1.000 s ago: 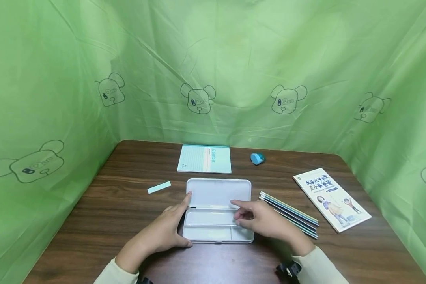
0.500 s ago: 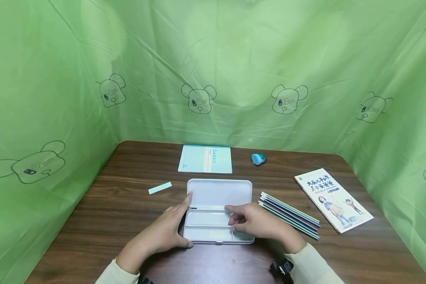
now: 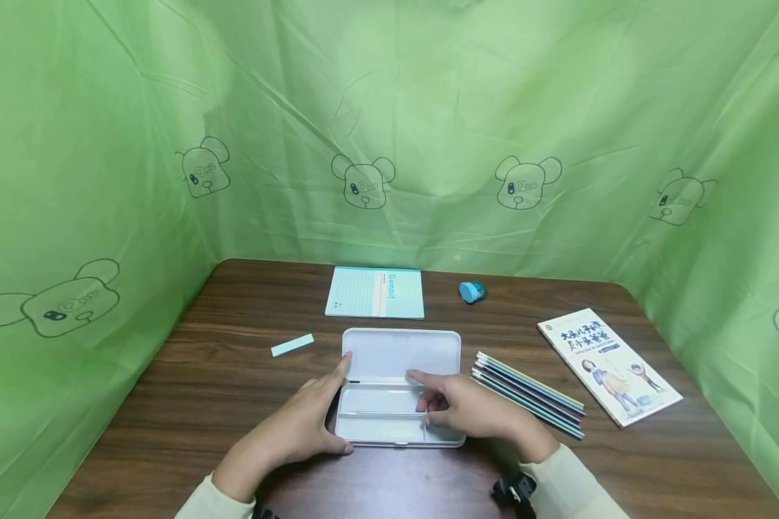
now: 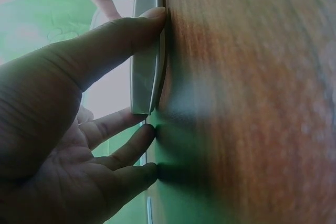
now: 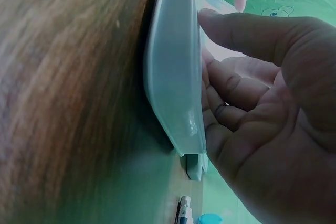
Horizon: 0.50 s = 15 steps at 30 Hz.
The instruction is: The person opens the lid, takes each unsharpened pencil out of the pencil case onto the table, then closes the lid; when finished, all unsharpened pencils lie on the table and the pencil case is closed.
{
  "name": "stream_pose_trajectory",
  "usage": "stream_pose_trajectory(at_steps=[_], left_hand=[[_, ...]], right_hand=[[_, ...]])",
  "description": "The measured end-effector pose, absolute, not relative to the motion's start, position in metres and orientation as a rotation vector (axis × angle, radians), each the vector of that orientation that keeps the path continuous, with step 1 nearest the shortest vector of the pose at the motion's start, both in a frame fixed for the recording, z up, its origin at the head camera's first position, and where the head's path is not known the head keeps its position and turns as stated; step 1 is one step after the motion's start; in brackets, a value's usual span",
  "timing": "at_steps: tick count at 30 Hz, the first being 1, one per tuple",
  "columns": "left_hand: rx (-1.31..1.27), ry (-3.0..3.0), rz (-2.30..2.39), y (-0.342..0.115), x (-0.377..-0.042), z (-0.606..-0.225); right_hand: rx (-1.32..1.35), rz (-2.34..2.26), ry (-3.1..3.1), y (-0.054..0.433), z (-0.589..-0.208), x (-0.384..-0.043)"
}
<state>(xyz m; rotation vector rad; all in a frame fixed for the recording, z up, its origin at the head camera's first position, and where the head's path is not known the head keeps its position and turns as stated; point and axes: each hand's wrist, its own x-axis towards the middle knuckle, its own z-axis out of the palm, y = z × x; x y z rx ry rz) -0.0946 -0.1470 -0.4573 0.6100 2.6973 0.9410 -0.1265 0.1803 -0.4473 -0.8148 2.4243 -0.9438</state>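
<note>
A white pencil case [image 3: 402, 353] lies with its lid up at the middle of the table, showing several compartments. My left hand [image 3: 301, 418] holds its left end, thumb at the front edge and index finger against the lid side. In the left wrist view, the thumb [image 4: 121, 38] presses the case wall and the other fingertips meet the corner and table. My right hand [image 3: 470, 405] reaches over the right end. Its thumb and curled fingers pinch at the long divider [image 3: 383, 413], while the index finger points toward the hinge. The exact contact is partly hidden by the hand.
Several pencils [image 3: 529, 395] lie right of the case, near my right forearm. Farther right is a picture book [image 3: 610, 367]. A notebook [image 3: 374, 292] and a blue pencil sharpener [image 3: 472, 291] sit at the back. A pale green strip [image 3: 292, 344] lies left of the case.
My right hand has moved left and slightly down over the case, its thumb and fingers coming to the divider. The left hand and the case stay in place.
</note>
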Motion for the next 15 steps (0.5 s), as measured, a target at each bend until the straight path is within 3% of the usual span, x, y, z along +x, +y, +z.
stream_pose_trajectory(at_steps=[15], left_hand=[[0.607, 2.702, 0.941, -0.1475, -0.0948, -0.4582]], right_hand=[[-0.793, -0.995, 2.451, 0.1801, -0.4475, -0.1249]])
